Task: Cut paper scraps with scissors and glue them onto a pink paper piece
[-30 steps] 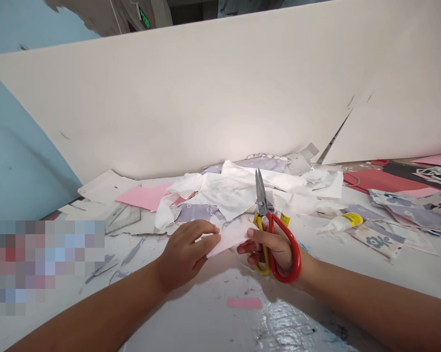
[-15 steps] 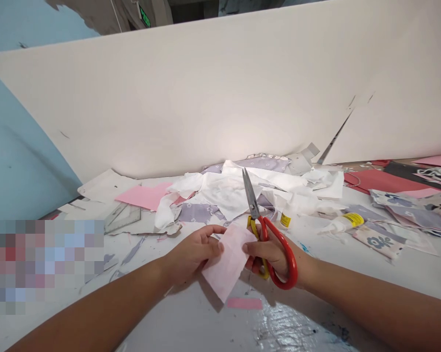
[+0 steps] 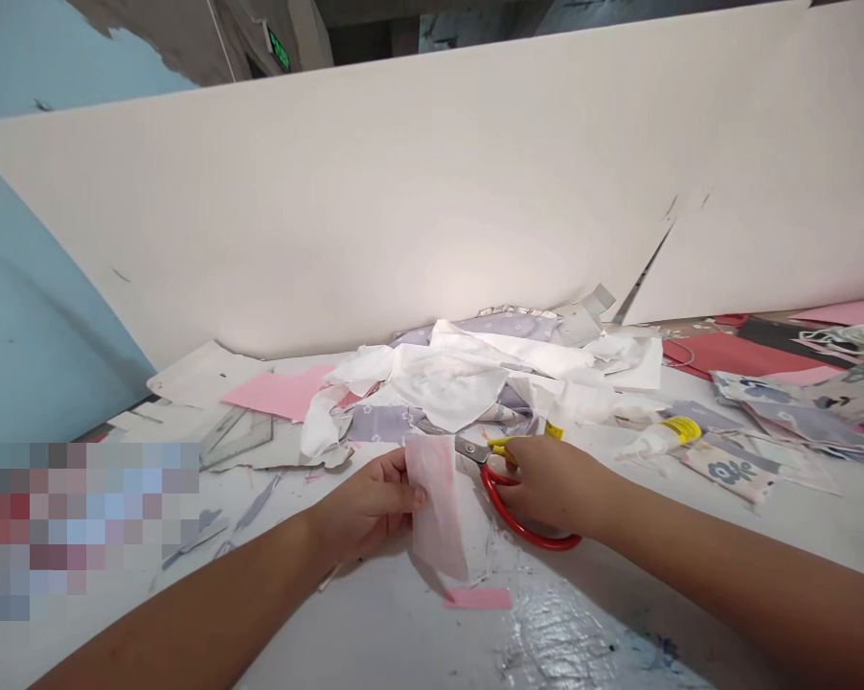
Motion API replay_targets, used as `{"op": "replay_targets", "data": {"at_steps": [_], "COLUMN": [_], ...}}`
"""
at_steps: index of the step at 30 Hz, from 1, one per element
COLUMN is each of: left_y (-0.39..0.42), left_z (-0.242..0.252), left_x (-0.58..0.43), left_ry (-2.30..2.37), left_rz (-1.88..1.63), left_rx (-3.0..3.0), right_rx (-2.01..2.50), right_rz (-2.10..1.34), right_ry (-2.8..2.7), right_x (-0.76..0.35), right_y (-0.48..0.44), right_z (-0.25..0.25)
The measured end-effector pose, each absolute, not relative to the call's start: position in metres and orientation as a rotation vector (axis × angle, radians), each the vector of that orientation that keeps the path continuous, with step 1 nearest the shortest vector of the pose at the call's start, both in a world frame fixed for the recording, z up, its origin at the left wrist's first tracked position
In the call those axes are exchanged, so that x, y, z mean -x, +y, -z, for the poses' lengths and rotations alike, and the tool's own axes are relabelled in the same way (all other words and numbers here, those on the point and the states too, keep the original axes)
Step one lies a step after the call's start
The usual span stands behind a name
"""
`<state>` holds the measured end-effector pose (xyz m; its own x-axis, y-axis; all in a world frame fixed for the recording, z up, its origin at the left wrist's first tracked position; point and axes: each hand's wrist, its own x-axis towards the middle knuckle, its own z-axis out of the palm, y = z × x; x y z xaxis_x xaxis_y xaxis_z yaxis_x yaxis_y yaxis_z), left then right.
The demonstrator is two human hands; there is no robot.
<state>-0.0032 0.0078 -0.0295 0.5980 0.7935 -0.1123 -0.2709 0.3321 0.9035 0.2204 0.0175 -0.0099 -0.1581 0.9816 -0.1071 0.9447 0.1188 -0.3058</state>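
Note:
My left hand (image 3: 381,503) pinches the left edge of a small pale pink piece (image 3: 436,508), paper or thin cloth, held up above the table. In my right hand (image 3: 547,484) is a pair of scissors (image 3: 508,513) with one red and one yellow handle. The blades point left, and their tips are hidden behind the pink piece near its upper right edge. A short pink strip (image 3: 477,599) lies on the table just below the held piece.
Behind my hands lies a heap of white cloth (image 3: 446,379) with purple patterned scraps. A glue bottle (image 3: 666,436) with a yellow label rests to the right, beside folded patterned pieces (image 3: 726,470). A set square (image 3: 238,436) is at left. A white board (image 3: 403,211) stands behind everything.
The scissors have swung from pointing up to pointing left, against the pink piece. My right hand has let go of that piece, which now hangs more upright from my left hand.

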Motion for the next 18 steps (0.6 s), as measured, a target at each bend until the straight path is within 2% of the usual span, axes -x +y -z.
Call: {"op": "replay_targets", "data": {"at_steps": [8, 13, 15, 18], "left_y": [0.011, 0.012, 0.012, 0.012], "left_z": [0.031, 0.031, 0.030, 0.029], "left_x": [0.002, 0.002, 0.002, 0.002], "left_ry": [0.819, 0.837, 0.823, 0.806], "left_rz": [-1.051, -1.119, -1.125, -1.137], "left_rx": [-0.883, -0.829, -0.822, -0.816], "right_rx": [1.916, 2.113, 2.214, 2.227], "right_rz": [-0.107, 0.283, 0.203, -0.196], "right_ry": [-2.327, -2.014, -1.980, -2.007], "right_x": [-0.221, -0.257, -0.281, -0.306], "right_y": [0.004, 0.019, 0.033, 0.054], "right_z": [-0.020, -0.054, -0.056, -0.043]}}
